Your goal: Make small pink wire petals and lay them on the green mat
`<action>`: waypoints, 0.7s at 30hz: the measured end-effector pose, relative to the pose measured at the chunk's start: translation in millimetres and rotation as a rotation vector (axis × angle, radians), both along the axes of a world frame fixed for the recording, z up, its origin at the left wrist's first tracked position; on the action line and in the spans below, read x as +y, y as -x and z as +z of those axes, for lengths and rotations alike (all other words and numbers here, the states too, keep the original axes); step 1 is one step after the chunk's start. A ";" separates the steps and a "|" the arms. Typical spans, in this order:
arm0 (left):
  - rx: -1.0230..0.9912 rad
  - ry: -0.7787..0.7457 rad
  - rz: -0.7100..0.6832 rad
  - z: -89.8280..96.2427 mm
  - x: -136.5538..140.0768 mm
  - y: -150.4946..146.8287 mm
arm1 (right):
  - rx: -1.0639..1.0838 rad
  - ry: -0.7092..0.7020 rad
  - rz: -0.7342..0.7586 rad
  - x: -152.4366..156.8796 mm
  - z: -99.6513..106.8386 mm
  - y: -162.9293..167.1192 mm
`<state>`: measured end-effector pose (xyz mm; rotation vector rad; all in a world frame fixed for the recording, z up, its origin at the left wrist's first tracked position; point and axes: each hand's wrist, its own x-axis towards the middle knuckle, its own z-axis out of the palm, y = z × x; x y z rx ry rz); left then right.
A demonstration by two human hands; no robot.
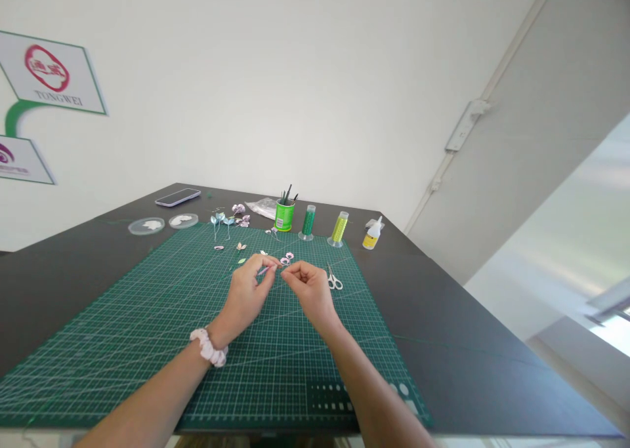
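Both hands come together above the green cutting mat [197, 343]. My left hand [250, 285], with a pale scrunchie [209, 347] at its wrist, is closed in a pinch on a small lilac petal [264, 270]. Close beside it, my right hand [311, 289] also pinches; whatever lies between its fingertips is too fine to make out. Just beyond the fingers lies a pink-and-white flower piece [287, 259]. White-handled scissors [335, 280] rest on the mat to the right of my right hand. A green leaf piece [241, 261] lies left of my left hand.
Farther back are blue flowers on stems [221, 220], lilac flowers [239, 209], a green tin of tools [284, 216], a green thread spool [308, 223] and a yellow-green spool [338, 229]. A glue bottle [373, 234] stands right; a clear dish [146, 226] and a phone [178, 197] lie left.
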<state>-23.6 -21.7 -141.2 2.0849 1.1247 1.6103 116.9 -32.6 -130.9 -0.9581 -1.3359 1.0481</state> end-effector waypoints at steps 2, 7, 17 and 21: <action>0.013 -0.008 -0.011 0.3 -0.2 0.1 | -0.029 -0.054 -0.052 1.0 -1.3 -2.2; 0.063 -0.015 -0.085 4.2 -3.6 -1.3 | -0.091 -0.134 -0.119 5.7 -3.5 -11.0; 0.097 -0.026 -0.186 6.0 -4.5 -2.8 | -0.116 -0.074 -0.040 10.1 9.6 -25.6; 0.083 -0.016 -0.214 8.2 -5.8 -2.5 | -0.055 0.021 0.057 9.8 13.7 -28.6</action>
